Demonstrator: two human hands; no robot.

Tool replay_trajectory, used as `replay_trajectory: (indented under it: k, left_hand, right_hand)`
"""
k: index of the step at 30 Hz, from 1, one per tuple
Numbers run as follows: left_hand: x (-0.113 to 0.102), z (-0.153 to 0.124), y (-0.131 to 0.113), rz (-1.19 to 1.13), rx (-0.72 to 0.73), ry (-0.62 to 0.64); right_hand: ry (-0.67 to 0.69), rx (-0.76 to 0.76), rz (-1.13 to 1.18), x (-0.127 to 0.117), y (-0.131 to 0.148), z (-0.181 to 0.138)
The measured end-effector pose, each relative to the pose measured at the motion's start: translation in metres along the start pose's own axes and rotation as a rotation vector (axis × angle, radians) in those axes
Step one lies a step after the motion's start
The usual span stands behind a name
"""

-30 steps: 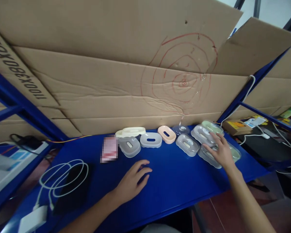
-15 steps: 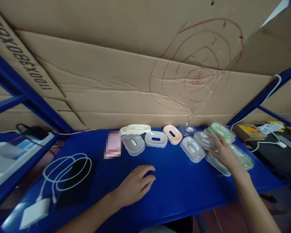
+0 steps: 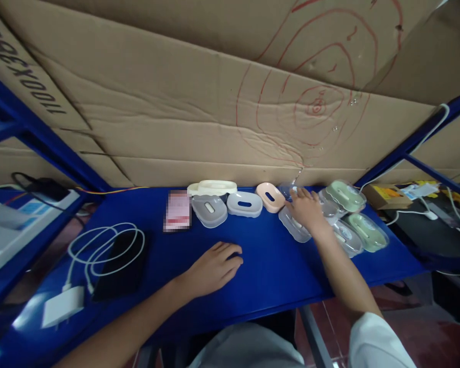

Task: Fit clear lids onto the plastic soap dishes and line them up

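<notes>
My left hand rests on the blue tabletop, fingers loosely bent and apart, holding nothing. My right hand is open, its fingers reaching over the dark blue soap dish at the back; whether they touch it I cannot tell. Under that hand, partly hidden, lies a grey soap dish with a clear cover. A peach soap dish stands just left of the fingertips. Further left are a pale grey soap dish, a darker grey one and cream ones.
Green soap dishes and grey ones cluster at the right. On the left lie a blurred pink item, a coiled white cable, a white charger and a dark flat object. A cardboard wall stands behind.
My right hand has moved left from the grey soap dishes to the dark blue one. A grey dish at the right now lies closer to the green ones. My left hand stays put.
</notes>
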State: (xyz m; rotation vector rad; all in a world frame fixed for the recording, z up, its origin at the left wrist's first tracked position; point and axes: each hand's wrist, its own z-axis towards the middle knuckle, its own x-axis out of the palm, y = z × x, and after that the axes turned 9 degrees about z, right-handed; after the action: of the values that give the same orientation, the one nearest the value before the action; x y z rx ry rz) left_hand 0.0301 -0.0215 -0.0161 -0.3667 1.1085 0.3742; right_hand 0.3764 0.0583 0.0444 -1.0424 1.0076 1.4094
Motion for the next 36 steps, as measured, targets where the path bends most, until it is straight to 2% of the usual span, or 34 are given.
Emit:
replay_trajectory:
  k: [4, 7, 11, 15, 17, 20, 24, 27, 30, 34, 36]
  left_hand:
    - [-0.003, -0.001, 0.002, 0.075, -0.037, -0.023]
    - [-0.003, 0.000, 0.002, 0.110, -0.093, -0.035]
    - [-0.002, 0.002, 0.003, 0.114, -0.186, -0.050]
    - [-0.007, 0.004, 0.011, 0.208, -0.384, -0.144]
    - [-0.009, 0.004, 0.018, 0.290, -0.467, -0.158]
    - [-0.006, 0.002, 0.026, 0.349, -0.523, -0.085]
    - [0.003, -0.002, 0.030, 0.289, -0.498, 0.002]
    - [0.005, -0.001, 0.030, 0.260, -0.494, 0.013]
    - [0.001, -0.001, 0.030, 0.242, -0.495, 0.022]
    - [0.000, -0.001, 0.032, 0.229, -0.487, 0.013]
    - [0.001, -0.001, 0.031, 0.215, -0.473, 0.005]
  right_hand:
    - [0.002, -0.141, 0.068, 0.037, 0.046, -0.004]
    - [0.001, -0.238, 0.147, 0.055, 0.060, -0.016]
    - [-0.008, -0.275, 0.213, 0.052, 0.060, -0.025]
    - [0.057, -0.497, 0.297, 0.045, 0.067, -0.035]
    - [0.080, -0.547, 0.362, 0.048, 0.074, -0.043]
    - [0.042, -0.523, 0.425, 0.055, 0.079, -0.050]
    - [-0.044, -0.486, 0.484, 0.055, 0.075, -0.046]
    - [-0.084, -0.457, 0.535, 0.047, 0.083, -0.029]
    - [-0.079, -0.435, 0.564, 0.041, 0.109, 0.009]
    - [0.055, -0.382, 0.592, 0.040, 0.148, 0.072]
    - [0.101, -0.364, 0.597, 0.037, 0.156, 0.087]
